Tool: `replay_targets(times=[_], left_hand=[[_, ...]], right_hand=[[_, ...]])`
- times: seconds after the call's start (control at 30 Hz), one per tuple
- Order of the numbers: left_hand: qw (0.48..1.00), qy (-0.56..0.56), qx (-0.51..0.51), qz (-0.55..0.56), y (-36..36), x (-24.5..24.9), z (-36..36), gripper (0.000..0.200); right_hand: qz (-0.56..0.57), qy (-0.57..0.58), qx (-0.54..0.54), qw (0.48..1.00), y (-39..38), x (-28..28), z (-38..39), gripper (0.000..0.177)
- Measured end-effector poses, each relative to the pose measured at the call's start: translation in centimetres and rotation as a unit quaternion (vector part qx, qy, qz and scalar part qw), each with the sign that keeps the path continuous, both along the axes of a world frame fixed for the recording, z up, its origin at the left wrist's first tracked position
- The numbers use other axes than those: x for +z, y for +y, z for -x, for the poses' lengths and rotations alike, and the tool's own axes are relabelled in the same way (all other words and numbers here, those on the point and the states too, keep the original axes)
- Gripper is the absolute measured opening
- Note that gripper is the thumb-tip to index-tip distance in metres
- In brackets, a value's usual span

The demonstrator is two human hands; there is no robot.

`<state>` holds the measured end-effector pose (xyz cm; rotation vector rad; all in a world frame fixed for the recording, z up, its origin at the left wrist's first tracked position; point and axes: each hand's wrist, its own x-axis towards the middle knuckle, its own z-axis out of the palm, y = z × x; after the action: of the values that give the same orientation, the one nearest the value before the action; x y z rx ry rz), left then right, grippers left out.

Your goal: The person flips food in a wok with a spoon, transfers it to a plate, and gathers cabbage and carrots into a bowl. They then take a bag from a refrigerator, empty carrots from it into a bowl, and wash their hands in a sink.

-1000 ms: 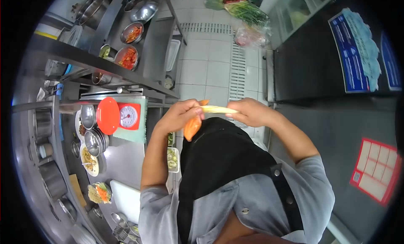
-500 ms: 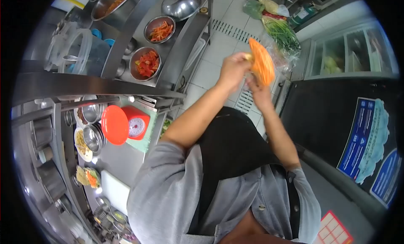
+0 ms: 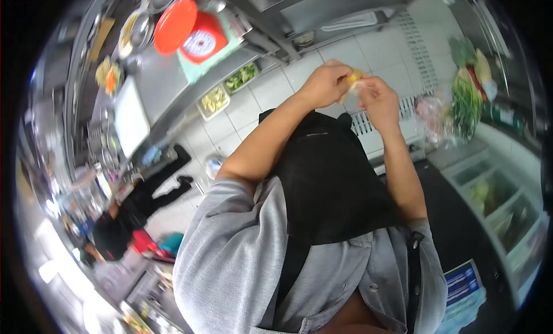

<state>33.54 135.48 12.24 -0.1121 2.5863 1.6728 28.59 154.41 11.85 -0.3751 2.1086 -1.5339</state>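
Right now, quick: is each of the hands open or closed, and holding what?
Left hand: closed on a small yellow piece; what it is cannot be told.
Right hand: closed, fingers pinching the same small yellow piece.

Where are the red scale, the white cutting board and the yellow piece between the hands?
red scale (image 3: 203,42), head view, its white dial.
white cutting board (image 3: 129,118), head view, its middle.
yellow piece (image 3: 353,77), head view, its visible end.
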Motion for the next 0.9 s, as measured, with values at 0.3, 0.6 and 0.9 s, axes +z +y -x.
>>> replay_targets(times=[0.3, 0.6, 0.9], left_hand=[[0.907, -0.15, 0.129, -0.373, -3.5, -1.8, -14.8, 0.014], [0.88, -0.007, 0.342, -0.329, -10.6, -15.3, -25.4, 0.014], [0.793, 0.103, 0.596, -0.072, -30.2, -29.9, -27.2, 0.017]], right_hand=[[0.014, -0.1, 0.29, 0.952, -7.2, -1.2, -4.5, 0.022], [-0.133, -0.021, 0.446, 0.885, -19.6, -8.8, -14.1, 0.032], [-0.174, -0.195, 0.319, 0.911, -20.5, -12.8, -16.9, 0.031]])
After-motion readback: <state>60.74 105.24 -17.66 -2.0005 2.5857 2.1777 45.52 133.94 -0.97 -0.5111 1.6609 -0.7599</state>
